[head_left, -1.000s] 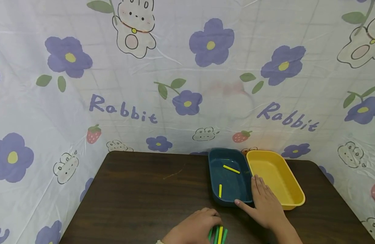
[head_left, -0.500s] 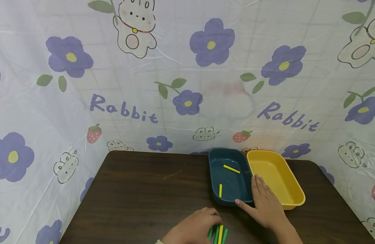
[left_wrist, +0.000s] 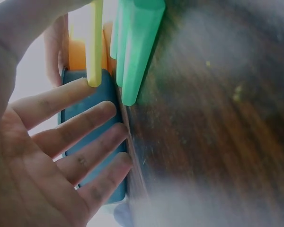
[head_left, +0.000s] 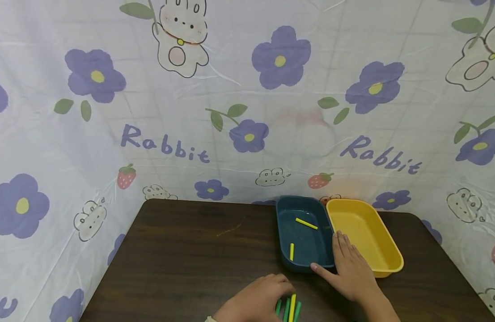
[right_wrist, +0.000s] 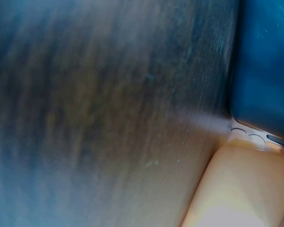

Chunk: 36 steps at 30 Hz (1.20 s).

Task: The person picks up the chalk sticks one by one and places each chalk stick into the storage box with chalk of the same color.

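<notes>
My left hand [head_left: 255, 298] is low over the front of the table, pinching a slim yellow stick [head_left: 292, 307] between thumb and index finger. In the left wrist view, that yellow stick [left_wrist: 94, 47] hangs from the thumb to the index fingertip, the other fingers spread. Several green sticks [left_wrist: 141, 52] lie on the table beside it. My right hand [head_left: 353, 275] rests at the two trays, thumb at the near rim of the dark blue tray [head_left: 280, 232], straight fingers along the side of the yellow tray [head_left: 364, 232]. Two yellow sticks [head_left: 306, 223] lie apart inside the blue tray.
The trays stand side by side at the back right of the dark wooden table [head_left: 183, 250]. Behind it hangs a white cloth [head_left: 303, 147] printed with purple flowers and rabbits. In the right wrist view, the blue tray [right_wrist: 265, 61] fills the upper right corner.
The yellow stick in my left hand has risen slightly against the green sticks. The right hand and trays have kept their places; the head view has shifted a little.
</notes>
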Motion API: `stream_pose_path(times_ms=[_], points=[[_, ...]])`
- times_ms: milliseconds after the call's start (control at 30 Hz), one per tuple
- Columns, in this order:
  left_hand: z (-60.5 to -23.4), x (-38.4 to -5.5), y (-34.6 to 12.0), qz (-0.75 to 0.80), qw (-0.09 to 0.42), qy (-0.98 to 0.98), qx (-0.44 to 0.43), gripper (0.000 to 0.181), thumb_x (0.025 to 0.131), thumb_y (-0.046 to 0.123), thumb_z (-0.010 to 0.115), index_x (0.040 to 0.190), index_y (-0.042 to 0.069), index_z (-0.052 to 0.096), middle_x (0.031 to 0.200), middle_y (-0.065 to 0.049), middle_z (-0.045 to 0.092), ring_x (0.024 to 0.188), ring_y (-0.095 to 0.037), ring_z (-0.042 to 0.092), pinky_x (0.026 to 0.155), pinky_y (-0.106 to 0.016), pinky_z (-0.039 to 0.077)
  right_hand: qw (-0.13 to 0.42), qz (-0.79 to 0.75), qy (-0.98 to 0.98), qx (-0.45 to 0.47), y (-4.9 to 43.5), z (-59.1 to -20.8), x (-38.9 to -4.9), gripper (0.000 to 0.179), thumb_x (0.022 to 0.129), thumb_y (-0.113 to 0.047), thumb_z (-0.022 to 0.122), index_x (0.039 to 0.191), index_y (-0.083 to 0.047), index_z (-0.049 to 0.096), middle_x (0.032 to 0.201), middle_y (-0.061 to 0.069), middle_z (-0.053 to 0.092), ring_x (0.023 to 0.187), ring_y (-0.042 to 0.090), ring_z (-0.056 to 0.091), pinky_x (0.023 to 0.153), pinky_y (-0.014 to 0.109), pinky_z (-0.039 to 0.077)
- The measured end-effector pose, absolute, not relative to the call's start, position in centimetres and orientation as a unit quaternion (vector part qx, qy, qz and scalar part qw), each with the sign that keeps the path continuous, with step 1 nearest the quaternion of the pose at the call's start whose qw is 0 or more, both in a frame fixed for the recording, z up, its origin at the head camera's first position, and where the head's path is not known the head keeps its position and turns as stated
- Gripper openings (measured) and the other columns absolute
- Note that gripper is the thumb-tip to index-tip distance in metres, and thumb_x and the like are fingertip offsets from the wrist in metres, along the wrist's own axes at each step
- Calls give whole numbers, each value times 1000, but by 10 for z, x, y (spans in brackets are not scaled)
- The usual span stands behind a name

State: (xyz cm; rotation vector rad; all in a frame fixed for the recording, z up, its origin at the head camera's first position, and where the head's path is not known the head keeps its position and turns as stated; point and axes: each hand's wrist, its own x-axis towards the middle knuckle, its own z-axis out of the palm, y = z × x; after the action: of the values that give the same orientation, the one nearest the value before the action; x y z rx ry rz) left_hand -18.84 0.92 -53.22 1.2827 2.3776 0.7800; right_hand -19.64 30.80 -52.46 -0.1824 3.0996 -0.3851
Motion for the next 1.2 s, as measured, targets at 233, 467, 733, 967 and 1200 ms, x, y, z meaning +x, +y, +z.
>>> stream_pose_path(times_ms=[233, 467, 733, 967, 1200], points=[[-528, -188, 10, 305, 178, 827, 439, 63, 89, 48, 85, 142, 22, 65, 126, 14, 67, 102, 2, 57, 93, -19, 53, 5, -123, 991, -58, 309, -526, -197, 121, 95, -83, 48, 166, 9, 15, 174, 31, 12, 161, 52, 16, 128, 68, 15], [-524, -185, 10, 327, 160, 822, 438, 65, 91, 49, 83, 145, 19, 63, 132, 13, 67, 108, 1, 59, 97, -20, 53, 0, -123, 991, -57, 310, -526, -196, 120, 95, -83, 49, 166, 9, 17, 174, 31, 14, 161, 52, 17, 128, 68, 16], [-522, -185, 12, 338, 138, 820, 442, 64, 92, 48, 82, 145, 17, 63, 130, 13, 68, 106, 0, 61, 92, -17, 53, 4, -122, 991, -53, 307, -524, -195, 119, 95, -81, 50, 166, 9, 17, 174, 31, 14, 161, 52, 16, 128, 68, 16], [-521, -185, 15, 317, 92, 836, 439, 69, 91, 52, 81, 147, 16, 62, 137, 12, 67, 115, -2, 63, 97, -21, 54, 4, -120, 991, -53, 307, -524, -195, 120, 95, -83, 49, 166, 9, 17, 174, 31, 14, 160, 52, 17, 128, 68, 17], [-520, -185, 18, 313, 41, 847, 428, 74, 90, 59, 79, 151, 22, 59, 139, 12, 66, 118, -5, 64, 101, -26, 56, -2, -118, 991, -55, 308, -526, -197, 119, 95, -82, 49, 166, 8, 16, 174, 30, 13, 160, 52, 17, 128, 68, 16]])
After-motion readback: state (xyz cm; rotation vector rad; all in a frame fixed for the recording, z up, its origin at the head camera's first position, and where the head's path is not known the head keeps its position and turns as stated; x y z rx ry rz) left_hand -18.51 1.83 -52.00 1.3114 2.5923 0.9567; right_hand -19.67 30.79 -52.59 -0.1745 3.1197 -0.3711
